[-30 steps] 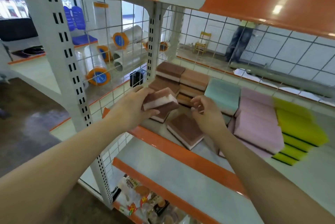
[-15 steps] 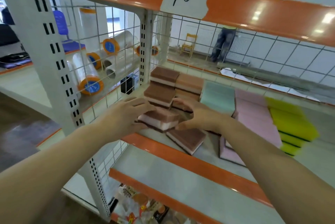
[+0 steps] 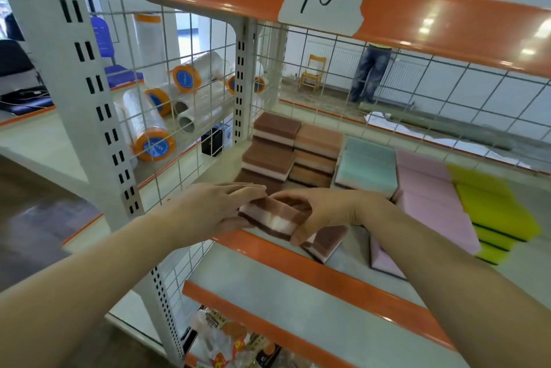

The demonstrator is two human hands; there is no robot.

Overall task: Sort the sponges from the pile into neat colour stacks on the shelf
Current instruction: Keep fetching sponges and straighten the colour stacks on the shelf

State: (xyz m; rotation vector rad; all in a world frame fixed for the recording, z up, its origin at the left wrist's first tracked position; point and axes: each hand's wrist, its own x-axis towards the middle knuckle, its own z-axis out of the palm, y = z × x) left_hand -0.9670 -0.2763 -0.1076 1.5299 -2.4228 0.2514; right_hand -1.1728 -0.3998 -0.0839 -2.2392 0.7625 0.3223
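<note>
We see a brown-and-white layered sponge [image 3: 272, 218] held level over the near edge of the shelf [image 3: 313, 270]. Another brown one [image 3: 326, 241] lies flat just right of it. Farther back stand brown stacks [image 3: 272, 147], an orange-brown stack [image 3: 317, 153], then teal [image 3: 368, 163], pink [image 3: 429, 200] and yellow [image 3: 492, 209] stacks running rightwards.

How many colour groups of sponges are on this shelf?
5. Brown sponges at back left and in both hands, orange beside them, teal, then pink, and yellow far right. Others may be hidden behind the hands.
</note>
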